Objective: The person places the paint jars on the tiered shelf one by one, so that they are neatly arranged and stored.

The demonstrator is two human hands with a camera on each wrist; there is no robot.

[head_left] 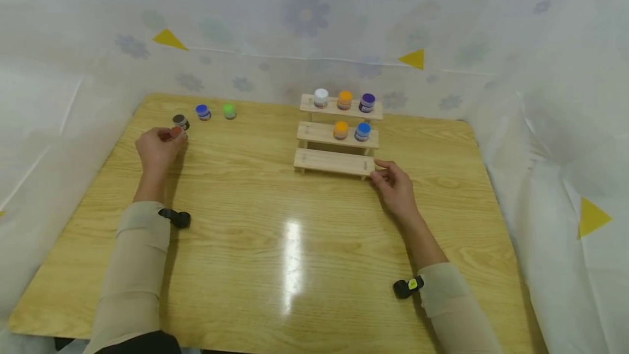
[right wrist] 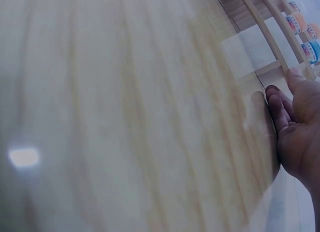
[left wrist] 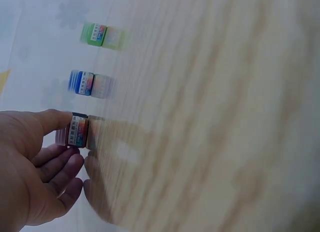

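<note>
At the table's left side my left hand (head_left: 159, 149) pinches a small paint jar with a reddish-brown lid (head_left: 177, 132). In the left wrist view, the thumb of the left hand (left wrist: 35, 162) lies against the labelled jar (left wrist: 78, 131), and the other fingers curl beneath it. Just behind stands a jar with a dark lid (head_left: 181, 121). My right hand (head_left: 397, 190) holds the right end of the lowest step of a three-step wooden rack (head_left: 334, 162) between thumb and fingers. The right wrist view shows the right hand (right wrist: 300, 122) at that end.
A blue jar (head_left: 203, 112) and a green jar (head_left: 229, 111) stand at the back left. On the rack's top step are white (head_left: 321, 98), orange (head_left: 344, 100) and purple (head_left: 367, 103) jars. Its middle step bears orange (head_left: 340, 130) and blue (head_left: 362, 131) ones. White patterned sheeting (head_left: 265, 10) surrounds the table.
</note>
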